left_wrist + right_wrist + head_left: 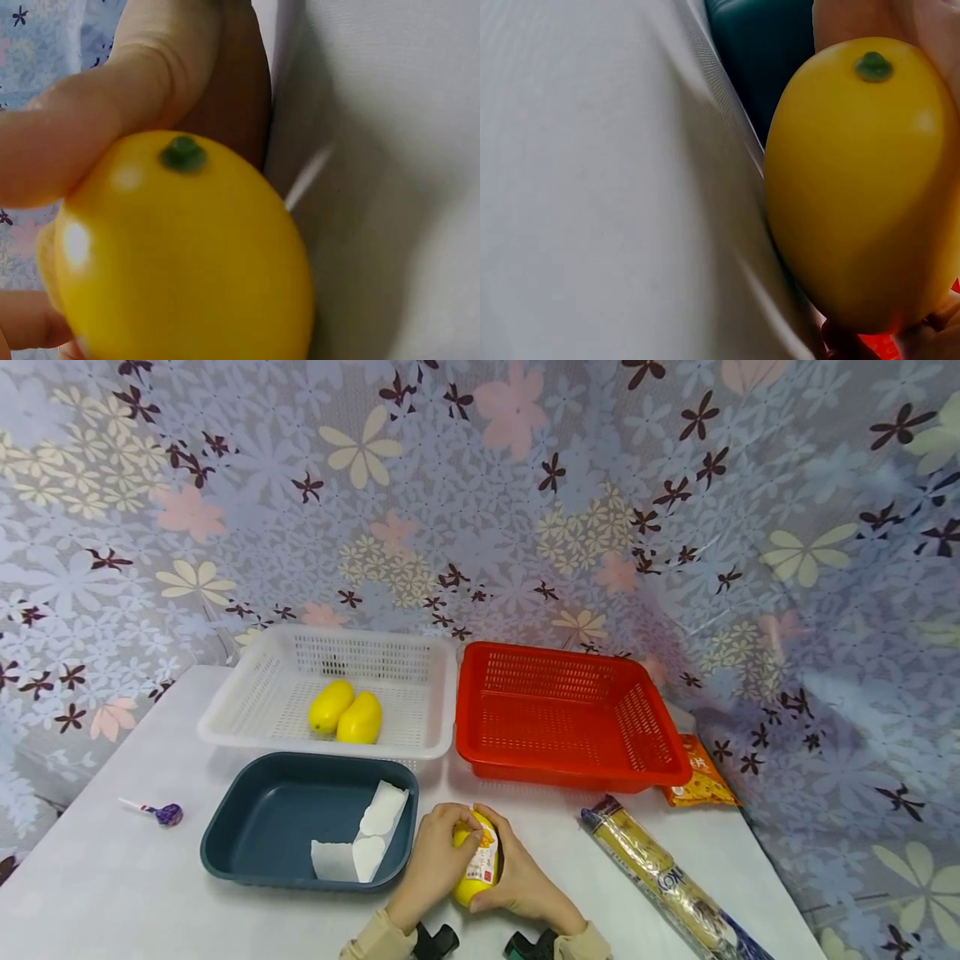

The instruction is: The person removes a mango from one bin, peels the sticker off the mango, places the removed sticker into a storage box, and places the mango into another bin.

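Note:
A yellow mango-shaped fruit (468,892) with a green stem nub and a printed label (482,864) lies between my two hands at the table's front. My right hand (525,877) grips it from the right, thumb near the close end and fingers at the far end. The left hand (437,857) holds it from the left, thumb and fingertips bent over its upper side beside the label. In the left wrist view, the thumb (90,127) lies against the fruit near the stem. The right wrist view shows the fruit's smooth underside, with fingertips at its lower end.
Left of the hands stands a dark teal tray (247,878) with white pieces (378,814) inside. Behind are a white basket (255,735) holding two yellow fruits (360,718) and a red basket (555,770). A lollipop (168,814), a long packet (663,877) and an orange bag (701,777) lie around.

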A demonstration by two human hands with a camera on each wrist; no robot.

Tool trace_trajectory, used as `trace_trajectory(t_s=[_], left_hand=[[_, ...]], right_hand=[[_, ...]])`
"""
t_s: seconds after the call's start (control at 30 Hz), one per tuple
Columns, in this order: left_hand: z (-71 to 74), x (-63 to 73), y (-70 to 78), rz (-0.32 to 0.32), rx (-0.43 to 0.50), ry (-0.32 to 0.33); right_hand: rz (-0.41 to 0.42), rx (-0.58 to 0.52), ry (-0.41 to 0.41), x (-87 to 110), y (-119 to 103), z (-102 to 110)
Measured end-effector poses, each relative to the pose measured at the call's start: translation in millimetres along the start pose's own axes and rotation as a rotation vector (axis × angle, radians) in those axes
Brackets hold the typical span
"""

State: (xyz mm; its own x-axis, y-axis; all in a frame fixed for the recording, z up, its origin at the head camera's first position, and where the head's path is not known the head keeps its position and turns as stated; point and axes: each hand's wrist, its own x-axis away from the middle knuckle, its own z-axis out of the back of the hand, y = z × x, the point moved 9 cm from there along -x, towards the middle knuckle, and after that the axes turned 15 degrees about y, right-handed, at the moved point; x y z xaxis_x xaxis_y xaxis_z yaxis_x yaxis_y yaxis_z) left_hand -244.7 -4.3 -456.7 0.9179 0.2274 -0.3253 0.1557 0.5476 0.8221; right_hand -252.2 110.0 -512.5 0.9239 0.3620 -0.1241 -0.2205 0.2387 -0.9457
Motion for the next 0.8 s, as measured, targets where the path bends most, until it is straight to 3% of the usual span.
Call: trace_trajectory(t_s=[0.2, 0.33, 0.57, 0.8], left_hand=[[6.6, -0.8, 8.4, -0.103, 0.013, 0.084], [7.0, -1.8, 9.1, -0.111, 0.009, 0.104], [-0.9, -2.2, 0.3, -0.060, -0.073, 0.033], [-8.7, -2.2, -2.8, -0.041, -0.098, -0.018]], right_hand=[[-0.011, -0.008, 0.000, -0.2, 0, 0], [-0.030, -0.016, -0.002, -0.2, 1, 0], [-0.025, -0.016, -0.011, -0.2, -1, -1], [-0.033, 0.007, -0.005, 0.3, 1, 1]])
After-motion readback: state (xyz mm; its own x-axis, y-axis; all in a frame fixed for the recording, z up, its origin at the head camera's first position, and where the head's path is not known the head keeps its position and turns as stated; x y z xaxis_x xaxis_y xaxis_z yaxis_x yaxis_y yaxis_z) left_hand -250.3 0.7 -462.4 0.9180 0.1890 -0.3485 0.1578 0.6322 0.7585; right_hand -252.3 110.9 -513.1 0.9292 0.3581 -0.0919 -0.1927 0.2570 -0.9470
